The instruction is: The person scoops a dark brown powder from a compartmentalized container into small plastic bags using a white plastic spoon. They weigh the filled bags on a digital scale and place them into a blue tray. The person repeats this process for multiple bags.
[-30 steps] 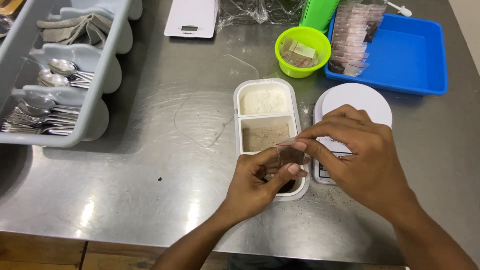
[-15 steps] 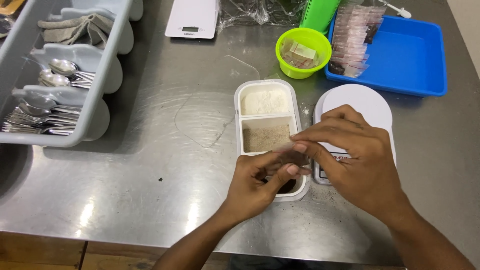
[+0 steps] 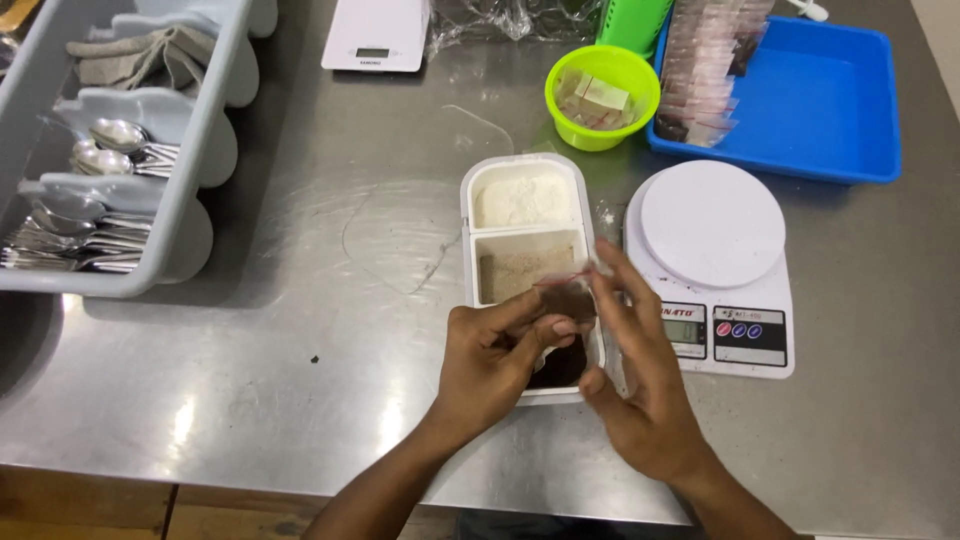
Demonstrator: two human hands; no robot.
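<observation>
Left hand [image 3: 490, 365] pinches a small clear plastic sachet of dark brown powder [image 3: 570, 300] between thumb and forefinger; its grip is narrow and closed on the sachet's lower edge. Right hand [image 3: 640, 390] stands just right of that grip, fingers spread and loose, fingertips at the sachet's far side; whether they touch it cannot be told, and this hand holds nothing firmly.

Directly beneath the grip lies a white rectangular three-compartment plastic container [image 3: 527, 165]: white powder farthest from the grip, tan powder in the middle, dark powder nearest, partly hidden by the hands. Just right of the grip sits a white round-platform digital kitchen scale [image 3: 712, 225] on the brushed steel surface [image 3: 300, 330]. Beyond it are a lime-green plastic bowl of small packets [image 3: 603, 95] and a blue plastic tray holding filled sachets [image 3: 800, 100].

Risk, as judged: a one-handed pinch on a thin, possibly unsealed sachet may let it tilt or slip, spilling dark powder into the tan compartment and contaminating it.
</observation>
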